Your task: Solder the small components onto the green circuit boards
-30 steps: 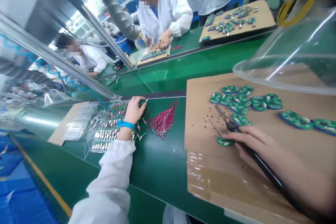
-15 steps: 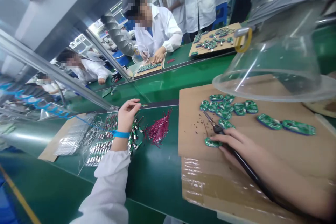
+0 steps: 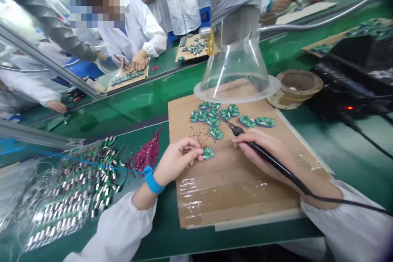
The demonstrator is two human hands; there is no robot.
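My left hand (image 3: pixel 181 157), with a blue wrist strap (image 3: pixel 153 180), is closed in a pinch at the left edge of a small green circuit board (image 3: pixel 208 153) on the cardboard. Thin reddish wires (image 3: pixel 200 141) stand up beside its fingertips; whether a smaller part is also between them is hidden. My right hand (image 3: pixel 264 145) is wrapped round a black soldering iron (image 3: pixel 245 135). Its metal tip points up and left, close to a cluster of green circuit boards (image 3: pixel 211 118). A single board (image 3: pixel 216 133) lies between the cluster and my left hand.
A clear fume hood (image 3: pixel 236 65) hangs over the cardboard sheet (image 3: pixel 233 196). Behind it are a round tub (image 3: pixel 297 84) and a black unit with a red light (image 3: pixel 350 100). Red wires (image 3: pixel 147 153) and rows of small metal-ended parts (image 3: pixel 73 200) lie left. A co-worker (image 3: pixel 132 28) sits opposite.
My left hand has moved from above the small parts to the board on the cardboard. My right fingers have left that board, still holding the soldering iron. The view has swung right.
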